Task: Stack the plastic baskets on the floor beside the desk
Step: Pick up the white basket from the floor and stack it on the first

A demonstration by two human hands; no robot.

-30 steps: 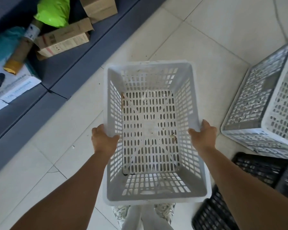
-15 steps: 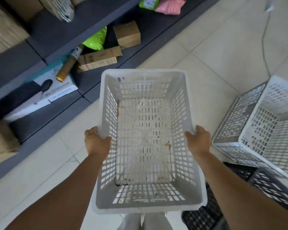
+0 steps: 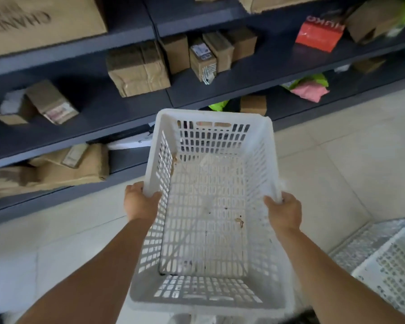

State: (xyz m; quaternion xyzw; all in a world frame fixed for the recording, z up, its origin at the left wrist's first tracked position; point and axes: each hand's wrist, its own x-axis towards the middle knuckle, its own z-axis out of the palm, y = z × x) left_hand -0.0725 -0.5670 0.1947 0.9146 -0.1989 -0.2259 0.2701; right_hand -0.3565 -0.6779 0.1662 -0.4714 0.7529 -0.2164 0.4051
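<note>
Dark shelving (image 3: 136,36) with cardboard boxes (image 3: 138,69) is seen at left. White basket (image 3: 208,230) is held above the tiled floor (image 3: 337,164), left hand (image 3: 139,202) and right hand (image 3: 284,211) clamped on its side rims. Second white basket (image 3: 391,265) at right.

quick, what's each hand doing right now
Left hand: closed on the left rim of the white plastic basket.
Right hand: closed on the basket's right rim.

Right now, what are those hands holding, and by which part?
A white plastic basket, gripped by its two long side rims: left hand, right hand.
</note>
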